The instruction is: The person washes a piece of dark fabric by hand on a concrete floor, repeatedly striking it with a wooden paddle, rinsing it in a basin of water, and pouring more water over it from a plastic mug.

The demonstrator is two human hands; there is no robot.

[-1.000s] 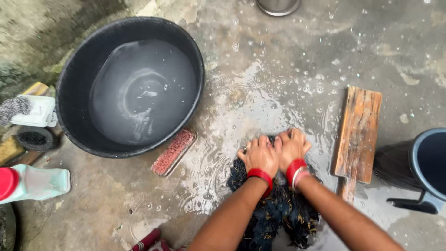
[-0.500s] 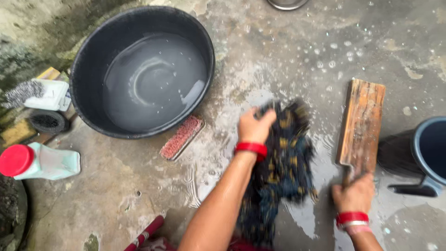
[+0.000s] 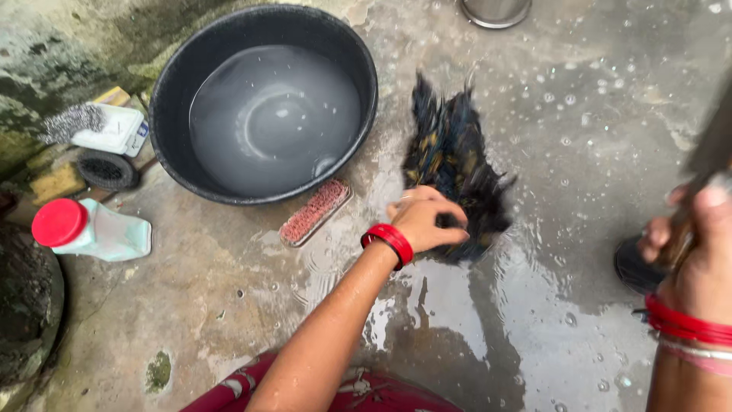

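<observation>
Plastic comes first at the far left: I see a pale bottle with a red cap (image 3: 90, 227) lying on its side, a white soap box (image 3: 114, 130) with a wiry scourer (image 3: 70, 120) on it, and a round black ribbed piece (image 3: 107, 169) just near of them. Next, a wide black basin (image 3: 263, 103) holds cloudy grey water, smooth and still. Touching its near rim lies a scrubbing brush (image 3: 315, 211) with reddish bristles up.

My left hand (image 3: 423, 220) has its fingers curled shut around the near end of a dark, sodden patterned cloth (image 3: 455, 168), which lifts off the wet concrete floor (image 3: 549, 305), its far end fringed and blurred. Soapy puddles spread around it, so I judge the wash is midway: cloth soaked and worked, rinsing in the basin left.

At the right edge my right hand (image 3: 690, 244) grips a blurred wooden paddle (image 3: 713, 149), fingers wrapped around its handle. A steel pot (image 3: 496, 11) sits at the far edge.
</observation>
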